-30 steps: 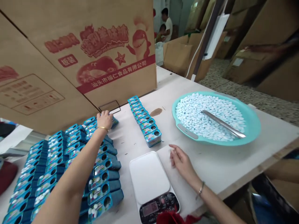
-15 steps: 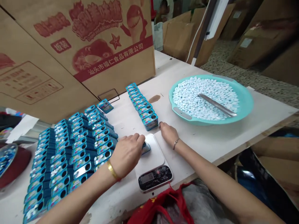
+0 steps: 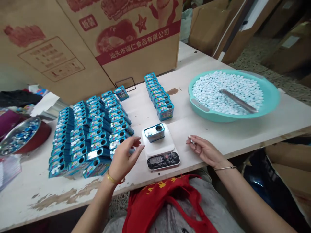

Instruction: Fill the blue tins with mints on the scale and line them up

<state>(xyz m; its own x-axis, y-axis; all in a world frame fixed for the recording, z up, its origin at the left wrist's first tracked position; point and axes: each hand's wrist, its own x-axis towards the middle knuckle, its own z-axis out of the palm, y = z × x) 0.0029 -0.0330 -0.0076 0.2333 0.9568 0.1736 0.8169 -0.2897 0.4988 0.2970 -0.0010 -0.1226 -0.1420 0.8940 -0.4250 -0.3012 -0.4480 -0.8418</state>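
Note:
A blue tin (image 3: 155, 133) with a round dark opening and some white candies on its top stands on the white scale (image 3: 157, 147). Left of the scale, my left hand (image 3: 125, 157) is open, thumb and fingers apart, touching nothing. My right hand (image 3: 205, 150), to the right of the scale, pinches small white candies (image 3: 191, 140) between its fingertips. Rows of blue tins (image 3: 97, 129) fill the table's left part, many with white candies on their tops. A single row of tins (image 3: 159, 95) stands behind the scale.
A turquoise basin (image 3: 213, 117) of white candies, with a metal scoop (image 3: 239, 101) lying on them, stands at the right. A large carton (image 3: 145, 55) borders the table's back. At the far left is a red bowl (image 3: 43, 136) of wrapped pieces.
My left hand has let go of the tin, now on the scale, and drawn back left. My right hand has come away from the back tin row, candies showing in its fingers. The view has shifted.

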